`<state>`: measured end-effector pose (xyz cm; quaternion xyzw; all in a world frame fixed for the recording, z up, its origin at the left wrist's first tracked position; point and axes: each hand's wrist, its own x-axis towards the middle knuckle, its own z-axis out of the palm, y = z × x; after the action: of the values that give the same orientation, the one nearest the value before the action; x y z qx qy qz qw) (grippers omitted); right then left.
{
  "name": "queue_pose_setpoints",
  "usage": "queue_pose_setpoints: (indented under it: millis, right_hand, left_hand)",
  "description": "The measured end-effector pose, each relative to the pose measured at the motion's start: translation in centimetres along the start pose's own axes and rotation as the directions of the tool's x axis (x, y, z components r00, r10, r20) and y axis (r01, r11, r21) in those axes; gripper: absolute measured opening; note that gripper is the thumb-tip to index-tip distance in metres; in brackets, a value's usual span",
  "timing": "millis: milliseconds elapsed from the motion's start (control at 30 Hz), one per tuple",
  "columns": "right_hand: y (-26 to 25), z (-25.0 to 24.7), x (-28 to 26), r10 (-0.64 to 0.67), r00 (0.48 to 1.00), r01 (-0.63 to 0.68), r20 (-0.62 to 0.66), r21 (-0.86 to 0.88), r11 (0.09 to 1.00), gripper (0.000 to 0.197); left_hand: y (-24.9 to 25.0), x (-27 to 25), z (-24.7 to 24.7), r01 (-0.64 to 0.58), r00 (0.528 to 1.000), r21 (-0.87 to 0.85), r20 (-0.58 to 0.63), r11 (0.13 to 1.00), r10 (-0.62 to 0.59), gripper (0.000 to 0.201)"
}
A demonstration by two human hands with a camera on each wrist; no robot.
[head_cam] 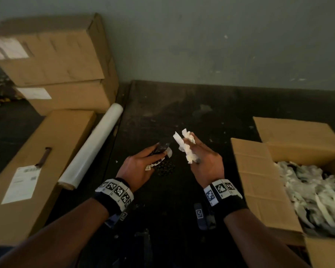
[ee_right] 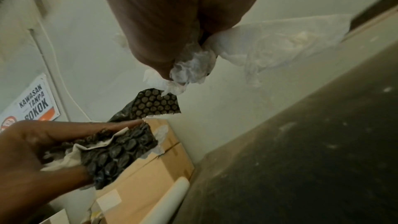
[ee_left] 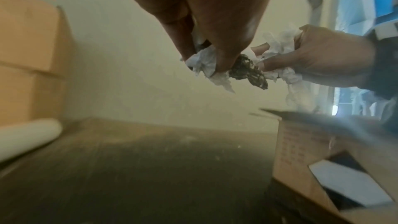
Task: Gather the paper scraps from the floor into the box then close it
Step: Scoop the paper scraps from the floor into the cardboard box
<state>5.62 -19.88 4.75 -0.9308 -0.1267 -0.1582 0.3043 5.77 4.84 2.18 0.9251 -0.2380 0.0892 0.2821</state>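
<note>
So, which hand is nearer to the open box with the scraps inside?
The right hand. It holds white paper scraps just left of the open box, beside its near flap. The left hand, gripping dark bubble wrap, is farther away, beyond the right hand.

open box (head_cam: pixel 263 182): right and near sides cut off by head view's edge; motion-blurred in left wrist view
scraps in box (head_cam: pixel 309 192): blurred, single pieces unreadable
left hand (head_cam: pixel 141 167): fingertips hidden behind black bubble wrap (head_cam: pixel 160 151)
right hand (head_cam: pixel 205 161): fingertips hidden by white paper (head_cam: pixel 186 146)
box labels (head_cam: pixel 21 184): print too small
floor specks (head_cam: pixel 211 140): too small to identify
</note>
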Motion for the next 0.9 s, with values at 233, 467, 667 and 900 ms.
queue_pose_setpoints:
  millis: [233, 467, 667, 900]
  right_hand:
    - [1.8, -8.7, 0.9, -0.105, 0.988, 0.095, -0.116, -0.083, 0.992, 0.071]
    - [7.4, -18.0, -0.8, -0.102, 0.962, 0.051, -0.252, -0.203, 0.978, 0.068]
    - [15.4, -26.1, -4.6, -0.044, 0.945, -0.030, -0.323, -0.221, 0.975, 0.065]
    - [26.1, -32.4, -9.4, 0.145, 0.966, -0.188, -0.212, -0.198, 0.962, 0.053]
  left_hand:
    - [6.2, 6.4, -2.1, -0.146, 0.985, 0.025, -0.089, 0.989, 0.147, 0.073]
    - [15.4, 11.6, 0.4, -0.296, 0.953, -0.023, -0.071, 0.955, 0.294, 0.074]
    - [25.7, 15.1, 5.9, -0.325, 0.946, -0.045, -0.001, 0.945, 0.326, 0.067]
    - [36.3, 18.8, 15.5, -0.271, 0.938, -0.055, 0.210, 0.961, 0.277, 0.063]
